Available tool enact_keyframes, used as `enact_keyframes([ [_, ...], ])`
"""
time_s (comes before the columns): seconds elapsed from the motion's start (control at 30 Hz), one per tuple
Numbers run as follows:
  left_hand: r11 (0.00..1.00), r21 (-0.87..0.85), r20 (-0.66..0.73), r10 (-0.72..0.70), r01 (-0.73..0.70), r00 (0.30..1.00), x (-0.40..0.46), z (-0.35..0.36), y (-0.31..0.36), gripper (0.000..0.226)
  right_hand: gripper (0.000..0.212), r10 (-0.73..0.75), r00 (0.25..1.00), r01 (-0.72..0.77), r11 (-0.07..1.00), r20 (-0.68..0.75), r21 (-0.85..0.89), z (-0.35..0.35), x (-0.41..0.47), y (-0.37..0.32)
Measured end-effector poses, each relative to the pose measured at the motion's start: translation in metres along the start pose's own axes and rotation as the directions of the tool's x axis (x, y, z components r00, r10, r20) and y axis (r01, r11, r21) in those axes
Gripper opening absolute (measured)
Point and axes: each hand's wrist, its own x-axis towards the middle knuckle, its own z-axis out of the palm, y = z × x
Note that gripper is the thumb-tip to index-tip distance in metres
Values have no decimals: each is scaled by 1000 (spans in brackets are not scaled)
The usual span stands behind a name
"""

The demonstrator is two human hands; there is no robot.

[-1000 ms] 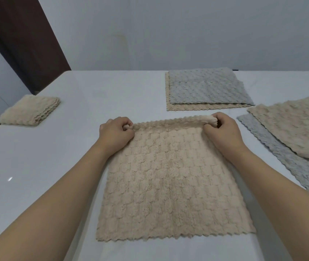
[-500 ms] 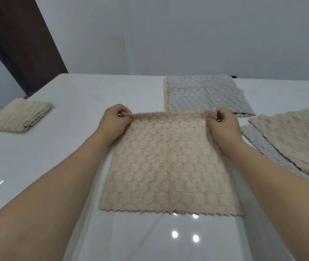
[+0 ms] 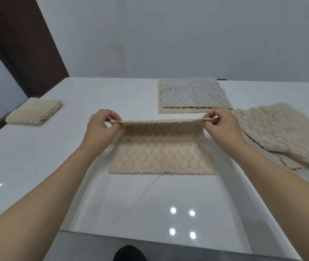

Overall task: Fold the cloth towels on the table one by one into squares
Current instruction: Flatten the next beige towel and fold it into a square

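The left hand [image 3: 99,129] pinches the far left corner of a beige, square, bumpy-textured cloth towel [image 3: 162,157] between curled fingers and thumb, and the right hand [image 3: 222,127] pinches the far right corner the same way, so the far edge is stretched taut between them and lifted off the white glossy table [image 3: 37,157]. From that raised edge the beige towel slopes down toward the person, and its near half lies flat on the table with its scalloped near edge straight across. Both bare forearms reach in from the near corners of the view. Beyond the beige towel and a little to its right lies a grey textured towel [image 3: 189,95] spread on top of another beige one [image 3: 178,110], whose edge shows at the left and near sides. Just right of the held towel, close to the right hand, a loose pile of unfolded beige and grey towels [image 3: 281,132] overlaps at an angle. Well to the left of the held towel, near the table's left edge, sits a small folded beige towel square [image 3: 35,112]. Bright spots of light reflect in the table nearer the person than the held towel.
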Motion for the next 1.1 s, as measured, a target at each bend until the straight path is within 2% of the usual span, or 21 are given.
enact_keyframes([
  [0.13, 989, 129, 40, 61, -66, 997, -55, -8, 1, 22, 13, -52, 998, 55, 994, 33, -96, -9, -47, 2],
  [0.23, 957, 270, 76, 83, -101, 994, -88, -6, -2, 27, 14, -5, 998, 14, 992, 70, -126, -7, -79, 13],
  [0.33, 959, 261, 93, 90, -112, 992, -107, -8, -8, 22, 12, 14, 997, 2, 981, 80, -196, -5, -101, 23],
  [0.53, 857, 430, 118, 257, -282, 959, -113, -4, -8, 16, 16, 77, 997, -76, 995, 9, -71, -7, -106, 25],
  [0.9, 868, 405, 116, 262, -286, 958, -113, -4, -10, 15, 30, 54, 997, -46, 991, 59, -128, -11, -113, 26],
  [0.97, 882, 372, 136, 256, -289, 957, -113, -5, -8, 13, 24, 4, 1000, -1, 991, 25, -137, -15, -117, 28],
  [1.03, 882, 342, 167, 282, -324, 945, -112, -6, -5, 13, 14, -105, 994, 105, 977, 9, -186, -17, -120, 29],
  [1.1, 864, 335, 206, 321, -375, 924, -113, -5, -5, 15, 19, -229, 968, 247, 943, 103, -223, -16, -125, 26],
])
